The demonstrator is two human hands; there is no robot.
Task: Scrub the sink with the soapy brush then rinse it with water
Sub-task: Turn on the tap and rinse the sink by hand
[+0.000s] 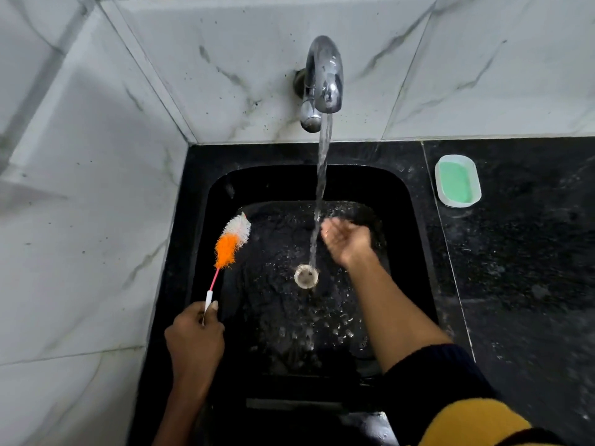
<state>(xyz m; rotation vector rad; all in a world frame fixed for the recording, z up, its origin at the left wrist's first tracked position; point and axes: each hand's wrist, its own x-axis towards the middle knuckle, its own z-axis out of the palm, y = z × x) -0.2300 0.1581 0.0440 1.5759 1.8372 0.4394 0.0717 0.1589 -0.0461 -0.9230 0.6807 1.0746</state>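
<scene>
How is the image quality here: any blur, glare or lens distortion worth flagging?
Head view: wide-angle bending of tile lines toward the edges; bright glare on the chrome tap; the black sink swallows detail; the right hand beside the water stream looks slightly soft; the brush is sharp.

A white dish (458,181) of green soap sits on the black counter (528,252)

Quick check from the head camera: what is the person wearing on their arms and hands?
Both hands are bare, with no gloves. The left hand and its forearm show no sleeve in view. On the right hand side, a dark navy ribbed sleeve is pushed up the forearm. No rings, watch or markings are visible.
</scene>
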